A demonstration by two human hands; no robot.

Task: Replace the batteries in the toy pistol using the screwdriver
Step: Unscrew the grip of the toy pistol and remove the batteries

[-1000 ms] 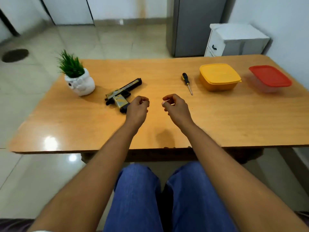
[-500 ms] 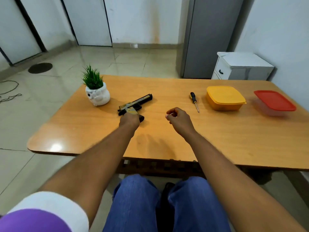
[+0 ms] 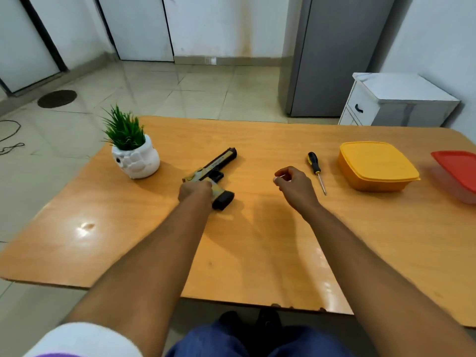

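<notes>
The toy pistol (image 3: 221,161), tan and black, lies on its side on the wooden table (image 3: 257,243), muzzle pointing to the far right. My left hand (image 3: 195,194) is on its grip, fingers curled over it, hiding part of the grip; the black magazine base sticks out to the right of the hand. A screwdriver (image 3: 315,166) with a black and yellow handle lies further right, its tip pointing toward me. My right hand (image 3: 293,185) hovers just left of the screwdriver, loosely curled and holding nothing.
A white pot with a green plant (image 3: 135,159) stands left of the pistol. A yellow lidded box (image 3: 376,166) and a red-lidded container (image 3: 461,173) sit at the right. Beyond the table are a white cabinet (image 3: 401,101) and a grey fridge (image 3: 332,55).
My left hand reached forward from mid-table onto the pistol's grip. My right hand moved slightly right, toward the screwdriver. The camera view tilted up.
</notes>
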